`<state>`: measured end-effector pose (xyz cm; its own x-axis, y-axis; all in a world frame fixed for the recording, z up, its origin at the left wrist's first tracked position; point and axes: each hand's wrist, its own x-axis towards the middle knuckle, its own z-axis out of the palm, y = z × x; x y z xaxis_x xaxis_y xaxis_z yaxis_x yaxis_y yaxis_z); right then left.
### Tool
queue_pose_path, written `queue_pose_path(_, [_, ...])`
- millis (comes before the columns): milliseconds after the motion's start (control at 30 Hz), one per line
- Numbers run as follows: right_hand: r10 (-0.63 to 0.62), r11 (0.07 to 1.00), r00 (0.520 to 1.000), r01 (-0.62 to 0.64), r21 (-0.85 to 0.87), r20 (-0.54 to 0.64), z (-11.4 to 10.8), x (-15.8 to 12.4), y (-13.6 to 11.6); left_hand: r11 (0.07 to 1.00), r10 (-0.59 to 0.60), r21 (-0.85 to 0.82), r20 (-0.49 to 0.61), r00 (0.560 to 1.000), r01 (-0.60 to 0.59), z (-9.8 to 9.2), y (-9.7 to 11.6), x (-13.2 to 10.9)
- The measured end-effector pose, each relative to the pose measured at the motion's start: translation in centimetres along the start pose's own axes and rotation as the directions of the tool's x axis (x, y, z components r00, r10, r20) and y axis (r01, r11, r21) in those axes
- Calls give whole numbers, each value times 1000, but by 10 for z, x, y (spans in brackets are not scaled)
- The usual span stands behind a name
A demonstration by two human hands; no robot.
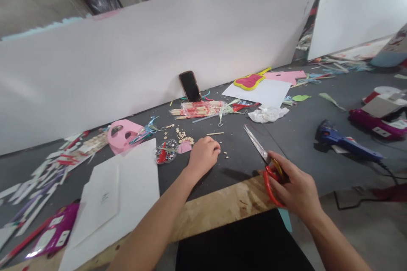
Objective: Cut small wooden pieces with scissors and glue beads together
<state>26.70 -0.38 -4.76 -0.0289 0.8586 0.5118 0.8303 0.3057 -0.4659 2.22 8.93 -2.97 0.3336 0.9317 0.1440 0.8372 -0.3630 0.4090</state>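
Observation:
My right hand (294, 186) is closed round the red and yellow handles of a pair of scissors (260, 148), whose blades point up and to the left over the dark table, nearly together. My left hand (204, 152) rests on the table with its fingers curled in; what they hold, if anything, is hidden. Just beyond it lie a small pink piece (184, 147) and scattered pale bits (181, 134). A short thin stick (215, 134) and a few pale crumbs (226, 155) lie near its fingertips.
White sheets (127, 194) and a pink cut-out (124, 135) lie left. Behind are wrapped sticks (200, 109), a leaning phone (190, 86) and crumpled tissue (268, 114). A blue glue gun (348, 142) with a cord lies right. A white board (143, 59) stands behind.

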Motion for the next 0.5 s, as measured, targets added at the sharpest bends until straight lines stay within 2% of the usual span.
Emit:
queue_pose_path(167, [-7,1000,1000,7,28,-4,0,-2,0,993,-66,-95,-14,998,65,-10,-2,0])
queue_pose_path(267, [-49,999,999,49,10,-4,0,-3,2,977,-140,-171,-45,989,131,-19,-8,-9])
queue_pose_path(433, [-70,997,998,70,-34,5,2,-4,4,886,-248,-424,-88,965,188,-23,-16,-30])
queue_pose_path(500, [-77,995,997,78,-66,10,4,-5,5,883,-264,-419,-66,962,213,-22,-17,-36])
